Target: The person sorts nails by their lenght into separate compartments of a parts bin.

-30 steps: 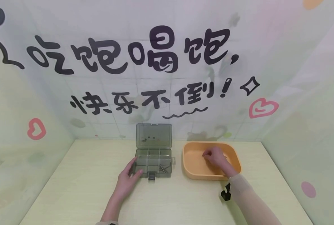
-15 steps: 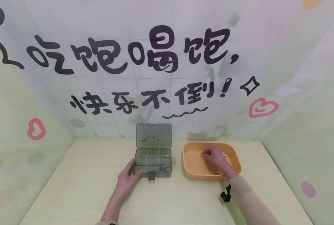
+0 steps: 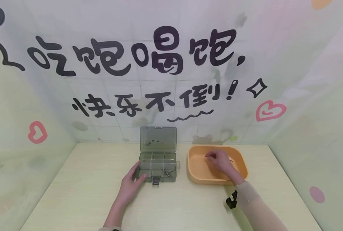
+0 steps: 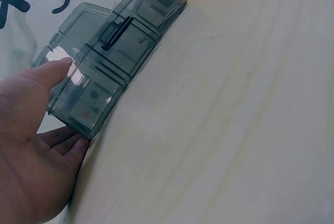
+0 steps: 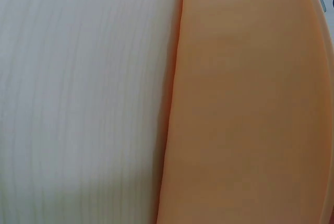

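Note:
A smoky clear compartment box [image 3: 157, 166] stands with its lid [image 3: 158, 139] raised against the wall. Several thin silver metal pieces [image 3: 168, 173] lie in its front right compartment. My left hand [image 3: 129, 186] grips the box's left end, the thumb over the front rim in the left wrist view and the other fingers at the lower edge. Inside the orange tray [image 3: 196, 168], my right hand [image 3: 221, 160] pinches a small dark thin piece [image 3: 206, 156] between thumb and fingertips; its kind I cannot tell. In the right wrist view only the tray's wall [image 5: 245, 104] and the tabletop show.
Another small thin piece [image 3: 231, 160] lies in the tray, right of my right hand. A black wrist mount [image 3: 232, 200] hangs at the right sleeve. The light wooden table [image 3: 171, 205] meets a printed wall [image 3: 111, 96] behind the box and tray.
My right hand has shifted slightly left and toward the back inside the tray, with the pinched piece at its fingertips. The left hand and the box have stayed in place.

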Available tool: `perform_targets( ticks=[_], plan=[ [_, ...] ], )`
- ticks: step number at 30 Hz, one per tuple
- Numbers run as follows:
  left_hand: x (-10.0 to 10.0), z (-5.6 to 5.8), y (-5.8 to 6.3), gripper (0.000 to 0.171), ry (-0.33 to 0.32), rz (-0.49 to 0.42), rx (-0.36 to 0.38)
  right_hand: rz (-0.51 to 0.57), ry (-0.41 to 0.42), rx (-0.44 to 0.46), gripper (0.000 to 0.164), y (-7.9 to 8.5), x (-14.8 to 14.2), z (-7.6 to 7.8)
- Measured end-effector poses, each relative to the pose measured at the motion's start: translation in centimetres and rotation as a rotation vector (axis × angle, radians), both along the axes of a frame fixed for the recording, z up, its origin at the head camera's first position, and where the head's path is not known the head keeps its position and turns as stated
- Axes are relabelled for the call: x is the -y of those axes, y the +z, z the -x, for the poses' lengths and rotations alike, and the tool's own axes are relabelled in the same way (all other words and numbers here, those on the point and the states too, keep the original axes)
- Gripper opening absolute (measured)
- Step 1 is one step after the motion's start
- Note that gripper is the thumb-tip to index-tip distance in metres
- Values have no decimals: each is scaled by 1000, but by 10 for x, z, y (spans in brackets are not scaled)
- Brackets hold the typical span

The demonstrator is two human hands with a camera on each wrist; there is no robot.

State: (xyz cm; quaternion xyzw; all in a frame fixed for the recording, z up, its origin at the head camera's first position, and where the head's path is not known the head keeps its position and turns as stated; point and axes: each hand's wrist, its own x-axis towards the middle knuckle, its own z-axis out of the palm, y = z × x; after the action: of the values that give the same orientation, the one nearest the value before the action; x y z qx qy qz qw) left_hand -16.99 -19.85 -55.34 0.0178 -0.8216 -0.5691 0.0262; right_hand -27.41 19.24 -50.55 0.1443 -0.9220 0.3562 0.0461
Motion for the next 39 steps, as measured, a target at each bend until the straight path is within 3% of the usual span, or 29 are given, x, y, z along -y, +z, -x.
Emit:
perform_targets(
  ticks=[20, 30, 39],
  plan=[
    [0, -1, 1, 69, -3, -2, -7, 110, 22, 19, 7, 8, 22, -13],
    [2, 2, 1, 70, -7, 1, -15, 193, 65, 20, 8, 17, 53, -23],
    [1, 0, 1, 72, -9, -2, -4, 195, 143, 10, 11, 20, 84, -34]
  ],
)
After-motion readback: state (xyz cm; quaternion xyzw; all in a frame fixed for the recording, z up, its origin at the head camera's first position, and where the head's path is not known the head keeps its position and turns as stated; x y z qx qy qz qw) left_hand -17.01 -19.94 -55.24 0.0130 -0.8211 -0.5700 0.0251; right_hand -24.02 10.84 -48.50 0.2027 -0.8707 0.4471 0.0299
